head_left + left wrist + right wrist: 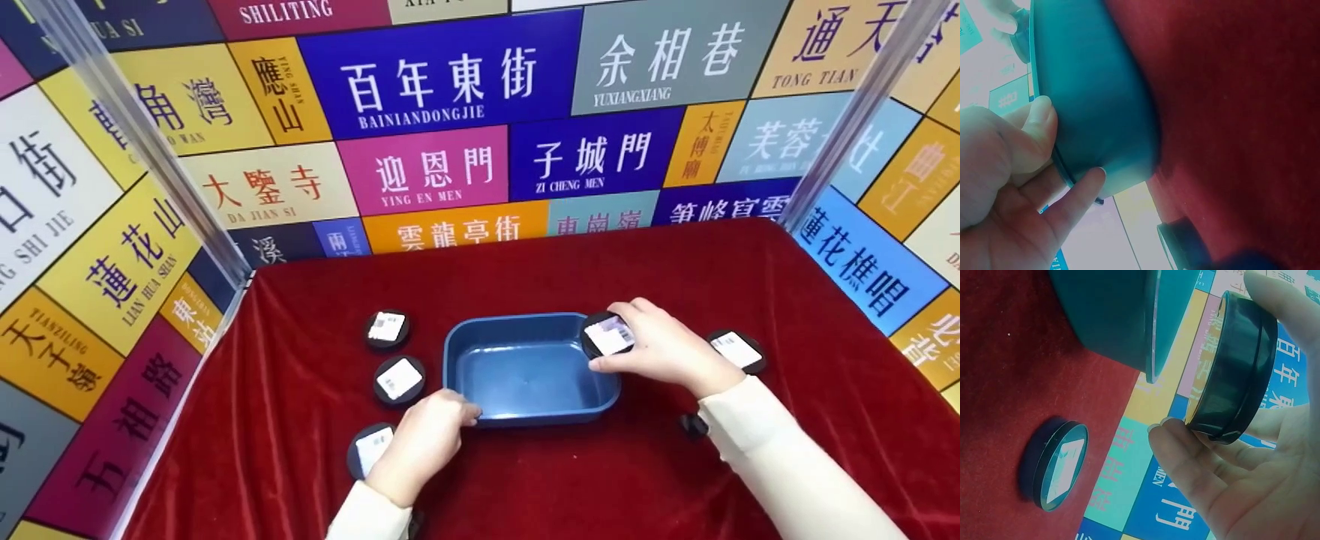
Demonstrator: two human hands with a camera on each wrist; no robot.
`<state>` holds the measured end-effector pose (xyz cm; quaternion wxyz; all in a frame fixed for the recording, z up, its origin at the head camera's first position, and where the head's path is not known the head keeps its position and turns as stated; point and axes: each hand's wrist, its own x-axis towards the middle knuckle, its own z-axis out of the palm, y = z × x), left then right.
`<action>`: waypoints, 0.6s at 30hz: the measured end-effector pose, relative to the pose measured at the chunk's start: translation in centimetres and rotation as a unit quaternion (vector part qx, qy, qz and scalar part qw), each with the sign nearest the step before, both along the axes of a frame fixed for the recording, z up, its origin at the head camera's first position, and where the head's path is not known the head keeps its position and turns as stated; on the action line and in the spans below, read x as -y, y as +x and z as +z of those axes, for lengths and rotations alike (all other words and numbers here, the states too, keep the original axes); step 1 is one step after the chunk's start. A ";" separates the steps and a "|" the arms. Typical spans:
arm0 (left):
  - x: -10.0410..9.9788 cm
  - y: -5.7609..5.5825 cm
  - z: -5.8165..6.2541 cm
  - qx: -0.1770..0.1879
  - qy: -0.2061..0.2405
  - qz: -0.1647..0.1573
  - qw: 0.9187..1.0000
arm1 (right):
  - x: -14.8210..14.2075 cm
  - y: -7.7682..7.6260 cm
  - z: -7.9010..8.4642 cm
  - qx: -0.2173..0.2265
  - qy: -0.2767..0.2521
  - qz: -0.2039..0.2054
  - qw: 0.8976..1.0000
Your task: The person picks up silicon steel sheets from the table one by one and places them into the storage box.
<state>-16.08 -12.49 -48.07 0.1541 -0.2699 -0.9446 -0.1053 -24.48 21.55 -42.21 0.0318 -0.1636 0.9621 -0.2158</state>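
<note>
My left hand (431,435) grips the near left corner of a blue plastic basin (525,379). In the left wrist view, the thumb lies on the outer wall of the basin (1095,101) by its rim, and another fingertip touches the wall lower down. My right hand (660,345) holds a round black container (609,334) with a white label over the basin's right rim. Seen from the right wrist, the container (1235,371) is tilted on edge between thumb and fingers, with a shiny, reflective face.
Left of the basin sit similar round labelled containers: a far one (388,328), a middle one (400,379) and a near one (367,450), partly behind my left arm. Another container (736,351) lies to the right. Red cloth (525,487) covers the table; sign-printed panels (442,75) surround it.
</note>
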 end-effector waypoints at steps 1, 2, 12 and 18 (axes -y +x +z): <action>0.0 0.0 0.0 0.000 0.000 0.000 1.000 | 0.0 0.0 -0.1 0.000 0.000 0.000 1.000; 0.0 0.0 0.0 0.000 0.000 0.000 1.000 | 0.0 0.0 -0.1 0.000 0.000 0.001 1.000; -0.1 0.1 0.3 0.012 0.005 0.002 1.000 | 0.3 -0.1 -0.1 -0.005 -0.001 0.004 1.000; -0.1 0.0 0.2 0.014 0.013 -0.002 1.000 | 0.5 -0.1 -0.1 -0.004 0.002 0.009 1.000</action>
